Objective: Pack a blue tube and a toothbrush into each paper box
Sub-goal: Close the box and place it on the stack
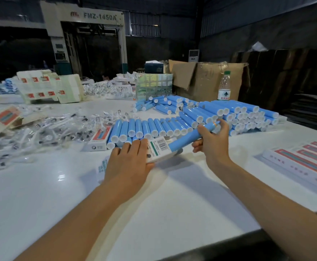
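Observation:
My left hand (130,159) holds a white paper box (158,147) with a barcode, just above the white table (153,194). My right hand (213,143) grips a blue tube (188,137) whose lower end sits in the box's open end. The tube slants up to the right. Rows of blue tubes (153,129) lie just beyond my hands, with a bigger heap (238,115) at the right. Wrapped toothbrushes (46,129) lie in a pile at the left.
Another box (99,139) lies by the tube rows. Finished boxes (302,161) are lined up at the right. Flat box blanks (48,87), a water bottle (224,86) and a cardboard carton (206,78) stand at the back. The table's near edge runs at lower right.

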Motion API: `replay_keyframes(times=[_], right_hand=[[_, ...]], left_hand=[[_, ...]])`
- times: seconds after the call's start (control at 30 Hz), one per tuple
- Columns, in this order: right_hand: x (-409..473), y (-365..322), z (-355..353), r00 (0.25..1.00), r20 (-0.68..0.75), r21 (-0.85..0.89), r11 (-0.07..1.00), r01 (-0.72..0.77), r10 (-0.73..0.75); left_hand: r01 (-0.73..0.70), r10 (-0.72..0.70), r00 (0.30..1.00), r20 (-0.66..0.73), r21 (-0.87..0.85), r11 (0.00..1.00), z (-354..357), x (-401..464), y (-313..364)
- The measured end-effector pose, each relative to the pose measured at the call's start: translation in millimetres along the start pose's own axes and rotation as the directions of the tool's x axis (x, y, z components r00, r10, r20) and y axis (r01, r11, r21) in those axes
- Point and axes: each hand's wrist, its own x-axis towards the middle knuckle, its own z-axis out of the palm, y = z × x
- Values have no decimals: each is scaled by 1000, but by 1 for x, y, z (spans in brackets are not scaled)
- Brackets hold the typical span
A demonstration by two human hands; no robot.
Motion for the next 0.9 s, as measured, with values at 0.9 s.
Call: replay_keyframes(times=[0.9], right_hand=[[0, -3, 51, 941, 318, -514, 813, 272, -113]], left_hand=[[-89, 96, 988, 121, -62, 994, -3, -5, 4]])
